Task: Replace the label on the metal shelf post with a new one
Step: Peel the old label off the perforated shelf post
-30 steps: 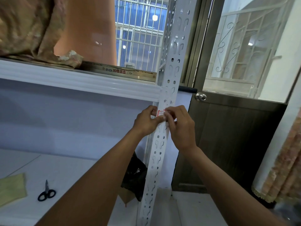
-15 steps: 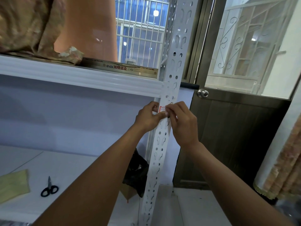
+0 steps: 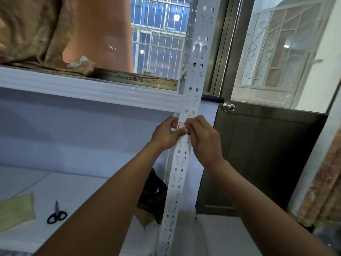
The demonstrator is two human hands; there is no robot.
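Observation:
A white perforated metal shelf post (image 3: pixel 181 163) runs from top to bottom in the middle of the view. A small white label with a red border (image 3: pixel 181 125) sits on the post just below the upper shelf. My left hand (image 3: pixel 167 133) is at the label's left side, its thumb lying across the label's lower edge. My right hand (image 3: pixel 203 137) is at the right side, its fingertips pinching the label's right edge. Most of the label is hidden by my fingers.
Black-handled scissors (image 3: pixel 56 215) and a yellow-green cloth (image 3: pixel 16 209) lie on the lower shelf at left. A black bag (image 3: pixel 153 196) sits behind the post. The upper shelf (image 3: pixel 88 89) carries draped fabric and an orange container. A brown door with a knob (image 3: pixel 228 107) stands to the right.
Both hands stay on the label at the same spot on the post. The view has shifted slightly; the fingers show only small movement on the label.

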